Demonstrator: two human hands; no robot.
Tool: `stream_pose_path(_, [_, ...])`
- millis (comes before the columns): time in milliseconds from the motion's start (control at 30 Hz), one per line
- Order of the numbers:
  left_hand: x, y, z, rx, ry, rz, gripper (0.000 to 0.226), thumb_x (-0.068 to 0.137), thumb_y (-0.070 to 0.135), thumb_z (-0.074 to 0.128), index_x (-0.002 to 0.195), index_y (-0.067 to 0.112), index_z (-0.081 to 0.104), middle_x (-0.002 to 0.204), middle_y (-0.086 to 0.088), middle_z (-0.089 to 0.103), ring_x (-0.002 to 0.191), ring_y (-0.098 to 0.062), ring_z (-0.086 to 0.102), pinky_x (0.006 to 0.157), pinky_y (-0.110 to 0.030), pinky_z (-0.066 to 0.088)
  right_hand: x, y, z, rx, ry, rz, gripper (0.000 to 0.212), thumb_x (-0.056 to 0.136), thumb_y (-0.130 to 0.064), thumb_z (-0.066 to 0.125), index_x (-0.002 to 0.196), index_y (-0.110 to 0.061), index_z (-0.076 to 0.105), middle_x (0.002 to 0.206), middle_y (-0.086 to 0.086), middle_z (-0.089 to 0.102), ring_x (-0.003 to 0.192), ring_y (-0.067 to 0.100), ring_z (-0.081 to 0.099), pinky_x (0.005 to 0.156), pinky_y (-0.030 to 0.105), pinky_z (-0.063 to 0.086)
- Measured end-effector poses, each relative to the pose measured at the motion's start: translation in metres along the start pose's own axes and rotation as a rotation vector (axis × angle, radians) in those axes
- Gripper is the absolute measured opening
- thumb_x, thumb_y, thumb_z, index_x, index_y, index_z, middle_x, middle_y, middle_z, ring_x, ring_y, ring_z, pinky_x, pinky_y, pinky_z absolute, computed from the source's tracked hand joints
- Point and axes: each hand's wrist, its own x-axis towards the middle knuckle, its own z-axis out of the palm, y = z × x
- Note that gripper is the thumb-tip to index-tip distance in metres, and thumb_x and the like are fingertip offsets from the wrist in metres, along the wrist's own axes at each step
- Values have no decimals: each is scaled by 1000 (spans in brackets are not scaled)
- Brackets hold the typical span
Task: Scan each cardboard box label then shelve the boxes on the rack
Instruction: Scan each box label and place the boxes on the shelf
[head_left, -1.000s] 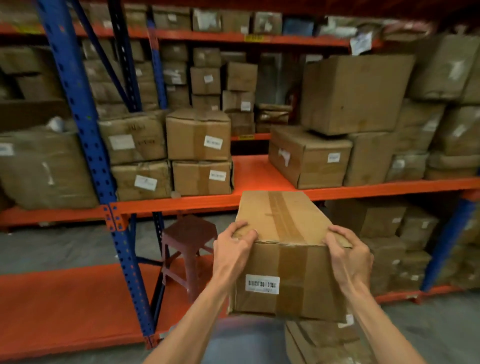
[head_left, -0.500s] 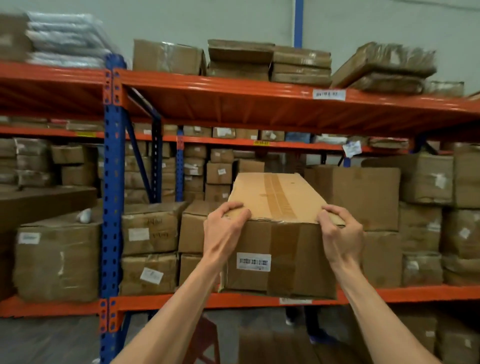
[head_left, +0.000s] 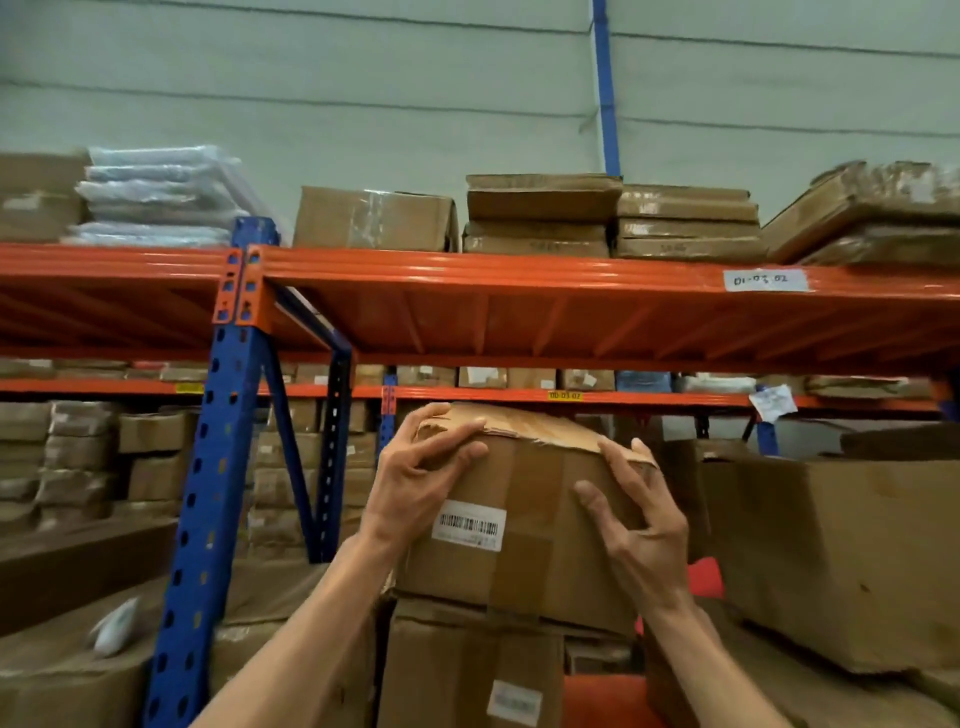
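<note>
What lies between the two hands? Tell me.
In the head view, the box with its barcode label lies between the left hand and right hand.

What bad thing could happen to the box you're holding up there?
The held box has a torn, crumpled top edge right where the left hand and right hand grip it, so the cardboard might rip and the grip slip. It looks to be going onto another box rather than the bare shelf; if set off-centre, it could tip or slide off. Pushing it in further might also hide its barcode label.
</note>
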Motion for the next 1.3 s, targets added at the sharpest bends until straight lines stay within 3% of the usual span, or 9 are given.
stream_pose_path(167, [24, -95, 4, 29, 54, -52, 35, 80, 48, 77, 115, 45, 73, 129, 11, 54, 122, -5, 52, 98, -37, 54, 39, 64, 69, -77, -65, -4, 46, 92, -61, 67, 138, -54, 62, 152, 15, 52, 142, 30, 51, 108, 55, 51])
stream_pose_path(333, [-4, -184, 22, 136, 18, -117, 60, 67, 56, 83, 123, 57, 62, 135, 31, 42, 125, 11, 41, 102, -30, 48, 16, 140, 116, -143, -170, 47, 51, 86, -67, 66, 131, -80, 45, 164, 6, 40, 150, 21, 39, 119, 45, 41])
stream_pose_path(433, [-41, -217, 39, 163, -32, -160, 74, 66, 57, 83, 133, 61, 52, 149, 26, 32, 135, 3, 38, 109, -39, 46, -21, 174, 126, -196, -200, 98, 54, 86, -70, 63, 134, -81, 41, 168, 1, 34, 152, 12, 32, 122, 40, 37])
stream_pose_path(533, [-48, -221, 53, 247, -55, -113, 88, 69, 68, 77, 145, 62, 33, 162, 17, 14, 145, -12, 27, 109, -36, 38, -28, 189, 120, -227, -200, 69, 59, 86, -83, 54, 142, -75, 37, 170, 0, 30, 152, 1, 24, 119, 19, 29])
stream_pose_path(633, [-56, -215, 61, 332, -66, -137, 92, 74, 78, 64, 152, 59, 17, 167, 9, 0, 145, -13, 18, 106, -39, 34, -35, 185, 116, -244, -267, 118, 64, 86, -84, 48, 146, -76, 28, 174, -13, -4, 156, 11, 13, 120, 40, 33])
stream_pose_path(767, [-82, -215, 59, 372, -51, -161, 79, 87, 72, 49, 155, 53, 14, 168, 0, 9, 152, -19, 17, 112, -44, 35, -57, 182, 115, -390, -305, 71, 64, 99, -71, 36, 156, -68, 8, 170, -10, -30, 162, 29, -4, 114, 60, 43])
stream_pose_path(933, [-122, -225, 59, 360, -43, -298, 63, 96, 70, 30, 154, 56, 10, 166, 11, 13, 153, -17, 16, 113, -55, 38, -96, 183, 116, -379, -319, 175, 64, 102, -70, 31, 159, -63, 3, 167, -11, -37, 160, 25, -9, 117, 60, 34])
stream_pose_path(1100, [-148, -219, 60, 382, -71, -387, 56, 98, 66, 17, 152, 60, 0, 168, 5, 11, 153, -25, 17, 115, -58, 34, -110, 181, 111, -417, -418, 251, 70, 96, -79, 22, 157, -63, -10, 162, -11, -46, 159, 29, -12, 121, 60, 28])
stream_pose_path(1300, [-191, -198, 70, 497, -171, -498, 68, 102, 59, 29, 152, 53, -16, 167, -4, -18, 154, -32, -1, 119, -53, 20, -142, 171, 83, -507, -650, 342, 72, 103, -67, 29, 150, -64, -25, 164, -8, -43, 160, 28, -12, 129, 55, -1])
